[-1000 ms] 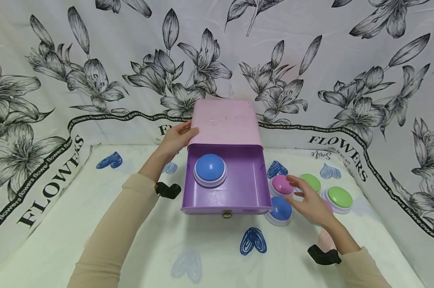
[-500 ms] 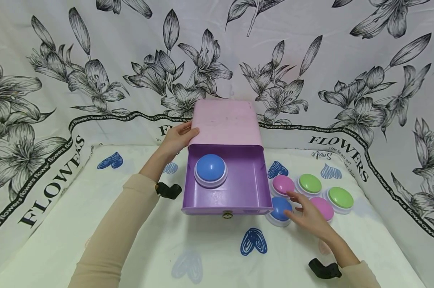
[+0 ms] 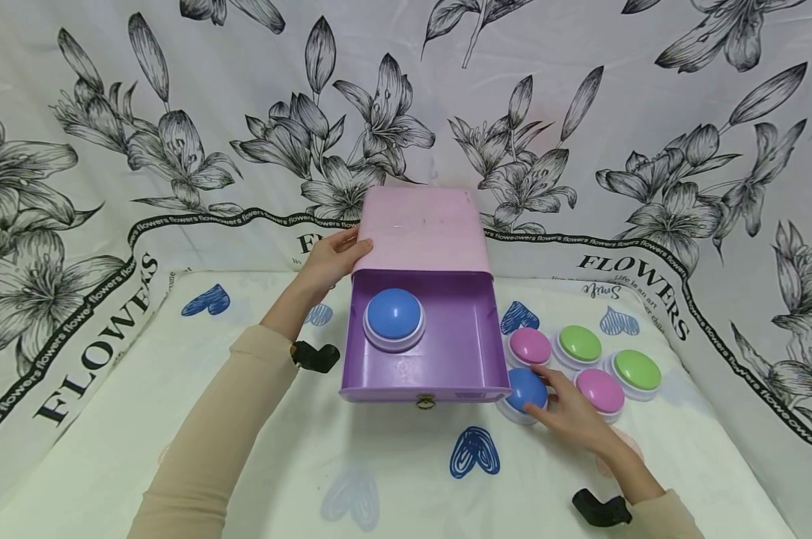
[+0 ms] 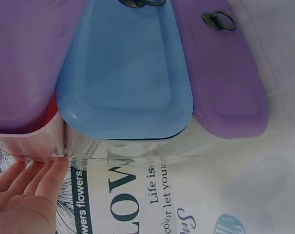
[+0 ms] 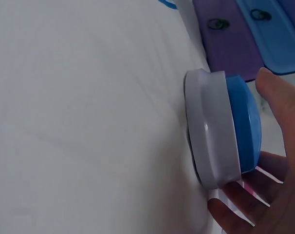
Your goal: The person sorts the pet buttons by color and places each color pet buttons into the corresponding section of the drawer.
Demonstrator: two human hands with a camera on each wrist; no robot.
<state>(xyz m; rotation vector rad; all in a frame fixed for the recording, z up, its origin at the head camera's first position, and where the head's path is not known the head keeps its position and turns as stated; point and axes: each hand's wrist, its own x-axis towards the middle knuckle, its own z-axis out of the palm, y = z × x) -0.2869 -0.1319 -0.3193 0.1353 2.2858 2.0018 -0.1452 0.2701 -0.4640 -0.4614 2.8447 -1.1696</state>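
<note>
A small drawer cabinet with a pink top (image 3: 422, 228) stands in the middle, its purple upper drawer (image 3: 456, 352) pulled out. Inside that drawer, on the left, sits a blue push button (image 3: 394, 314) on a white base. My left hand (image 3: 333, 260) touches the cabinet's left side near the back; in the left wrist view its fingers (image 4: 46, 178) lie straight against the pink wall. To the right of the drawer, my right hand (image 3: 570, 412) reaches around another blue push button (image 5: 245, 126) on the cloth. Its thumb stands apart from the dome, with the fingers close along the opposite rim.
Right of the cabinet lie two pink push buttons (image 3: 599, 391) and two green push buttons (image 3: 579, 344), close together. Below the pulled-out drawer, the left wrist view shows a blue drawer front (image 4: 128, 63) and a purple drawer front (image 4: 223, 73). A flower-printed cloth (image 3: 527, 45) hangs behind.
My right hand has moved from beside the nearer pink push button toward me, down to the blue one. The left hand and the cabinet have stayed in place.
</note>
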